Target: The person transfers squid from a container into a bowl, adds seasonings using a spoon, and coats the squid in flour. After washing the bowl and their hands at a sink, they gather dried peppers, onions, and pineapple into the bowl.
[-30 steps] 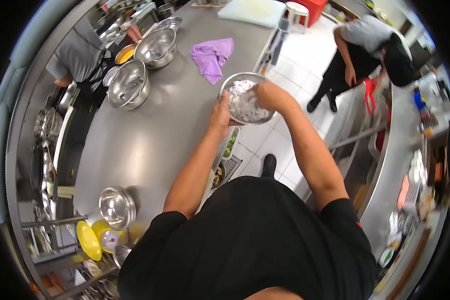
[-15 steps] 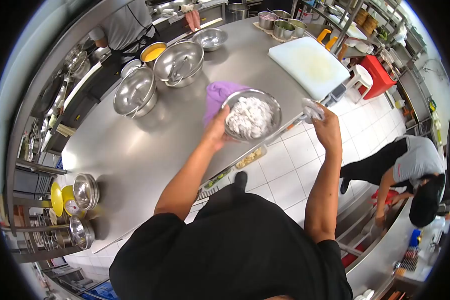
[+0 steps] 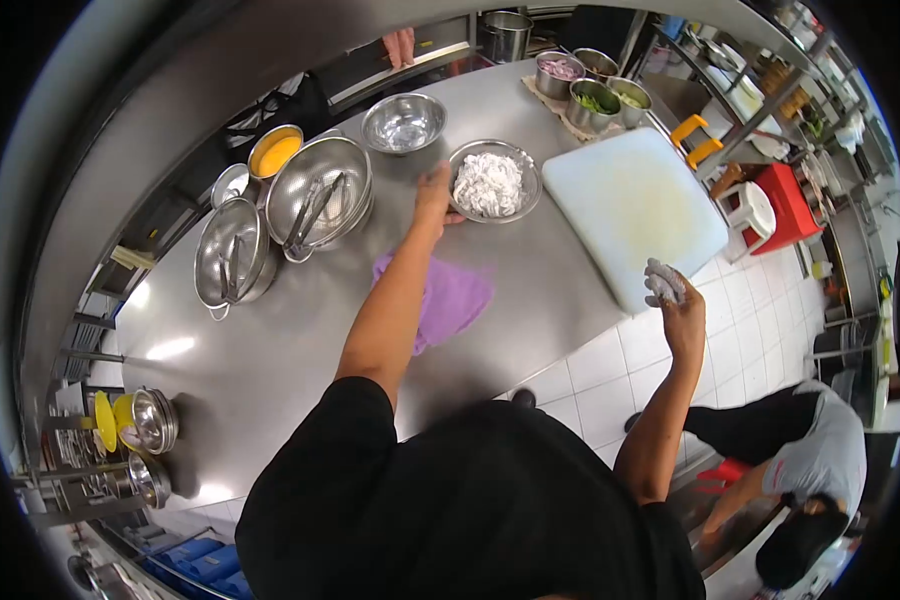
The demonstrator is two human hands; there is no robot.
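My left hand [image 3: 434, 204] grips the left rim of a steel bowl [image 3: 536, 182], thumb up at the edge and fingers underneath. Inside the bowl lies a heap of white-coated pieces [image 3: 488, 184]; what they are under the coating I cannot make out. The bowl is over the far middle of the steel table, left of a white cutting board [image 3: 630, 200]. My right hand [image 3: 678, 302] is raised over the near right corner of that board. Its loosely curled fingers are apart, caked with a whitish coating, and hold nothing I can see. A crumpled purple cloth [image 3: 455, 303] lies beside my left forearm.
A shiny steel bowl [image 3: 404, 124] stands behind. To the left are a colander with tongs [image 3: 322, 190], another bowl with a utensil [image 3: 232, 255], and a pot of yellow liquid [image 3: 275, 152]. Several small pots [image 3: 592, 105] sit at the back right. A co-worker [image 3: 820, 450] bends at the right.
The bowl has moved away from my body over the table, with my left hand on it. My right hand has shifted slightly right and lower. The view has shifted, and the co-worker bends lower.
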